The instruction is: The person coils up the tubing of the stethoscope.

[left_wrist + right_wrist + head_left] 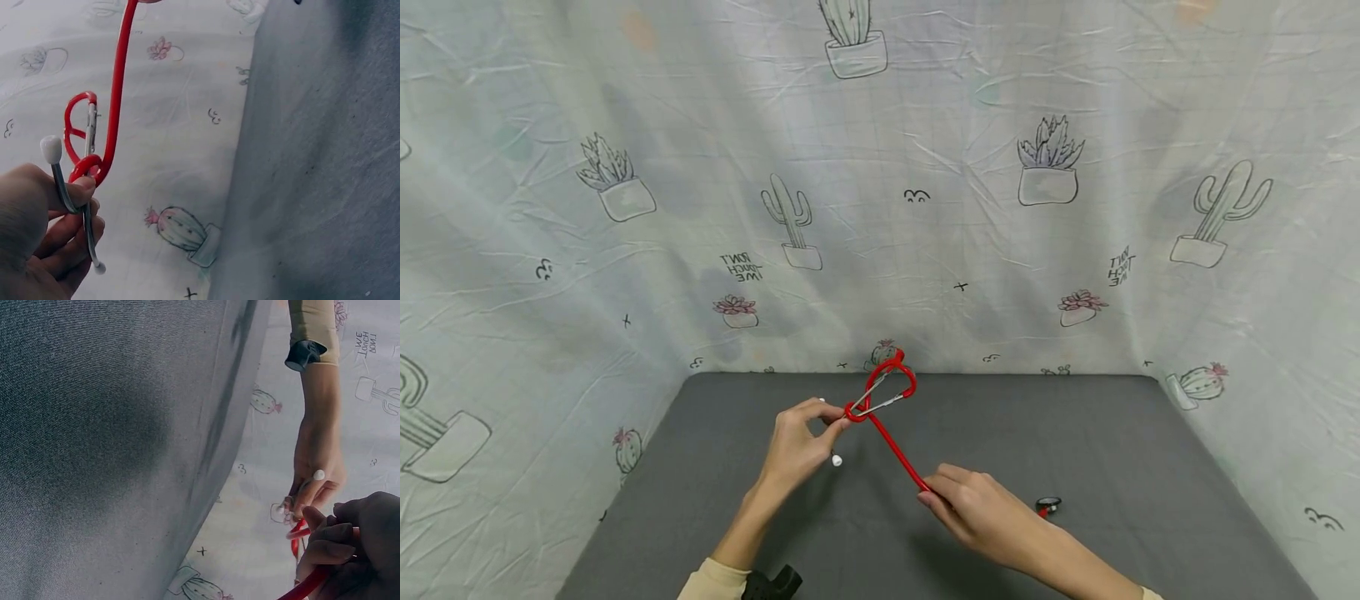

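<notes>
Above grey cloth (1075, 437), both grips (799, 442) (979, 510) hold a stethoscope (897, 450).

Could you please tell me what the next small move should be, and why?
Perhaps the right hand should gently draw the red tubing snug, since it loops around the metal ear tubes, which the left hand pinches.

We see room to pass over the grey surface (685, 483) left of the left hand (801, 437), and again right of the chest piece (1048, 505). Between the left hand and the right hand (977, 512), the red stethoscope (895, 450) bars our way; beyond the far edge, the patterned curtain (962, 242) blocks us.
</notes>
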A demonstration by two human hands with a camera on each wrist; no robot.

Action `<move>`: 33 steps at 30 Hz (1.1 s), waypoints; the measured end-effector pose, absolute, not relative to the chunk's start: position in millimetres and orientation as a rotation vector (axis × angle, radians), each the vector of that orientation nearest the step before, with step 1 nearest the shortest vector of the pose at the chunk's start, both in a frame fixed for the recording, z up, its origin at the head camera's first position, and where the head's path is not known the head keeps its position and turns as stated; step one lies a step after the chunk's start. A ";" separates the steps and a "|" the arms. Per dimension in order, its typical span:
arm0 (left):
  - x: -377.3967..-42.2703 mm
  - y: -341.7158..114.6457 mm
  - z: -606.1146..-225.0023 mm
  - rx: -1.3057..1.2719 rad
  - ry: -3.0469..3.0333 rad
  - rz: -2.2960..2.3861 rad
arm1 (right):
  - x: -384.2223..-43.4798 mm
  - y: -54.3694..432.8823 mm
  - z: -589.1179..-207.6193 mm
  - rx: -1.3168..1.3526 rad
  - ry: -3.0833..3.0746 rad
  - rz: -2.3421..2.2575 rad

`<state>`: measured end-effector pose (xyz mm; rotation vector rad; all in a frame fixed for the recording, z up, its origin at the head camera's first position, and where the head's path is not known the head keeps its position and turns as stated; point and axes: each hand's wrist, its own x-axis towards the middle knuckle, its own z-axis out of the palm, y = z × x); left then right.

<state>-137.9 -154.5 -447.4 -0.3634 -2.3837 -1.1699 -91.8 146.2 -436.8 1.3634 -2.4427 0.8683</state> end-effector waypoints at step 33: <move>-131.8 -152.8 -456.6 -0.487 -2.578 -1.143 | -79.7 164.0 -389.8 1.374 -1.979 0.161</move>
